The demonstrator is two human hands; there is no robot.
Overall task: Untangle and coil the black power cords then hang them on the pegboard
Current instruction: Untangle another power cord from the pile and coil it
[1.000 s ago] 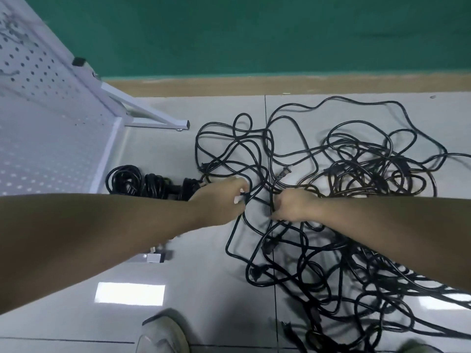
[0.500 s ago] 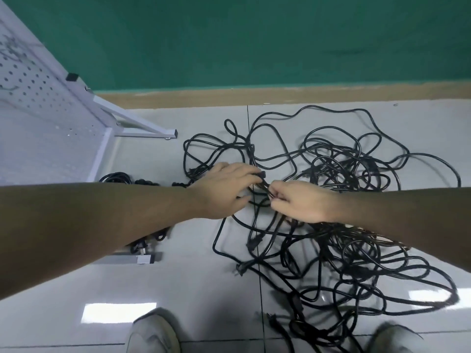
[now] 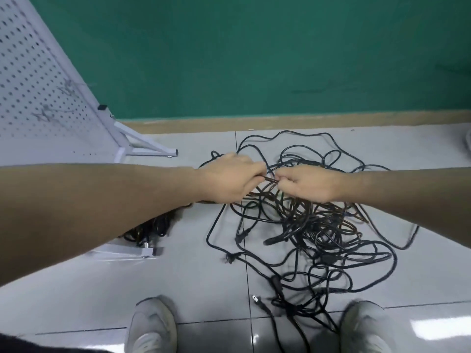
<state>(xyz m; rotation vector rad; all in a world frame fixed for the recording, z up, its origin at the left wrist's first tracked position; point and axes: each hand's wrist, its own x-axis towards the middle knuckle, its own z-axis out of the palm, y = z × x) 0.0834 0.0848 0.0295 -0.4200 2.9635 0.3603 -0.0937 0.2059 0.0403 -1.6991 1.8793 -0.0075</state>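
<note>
Left hand [image 3: 230, 178] & right hand [image 3: 309, 183] both pinch one strand atop the black power cords [image 3: 313, 225] tangle. Cords look limp, light, snag-prone; best grabbed near the plug [image 3: 257, 299] at 6 o'clock.

The floor of glossy pale grey tiles [image 3: 193, 289] carries everything here. On it lies a big tangled heap of black power cords [image 3: 318, 233], with several loose plugs at its near edge. To the left lies a smaller bundle of coiled black cords [image 3: 150, 229], beside the white metal foot [image 3: 125, 250] of the white perforated pegboard stand [image 3: 38, 98]. Two light grey shoes [image 3: 150, 327] stand at the near edge.
</note>
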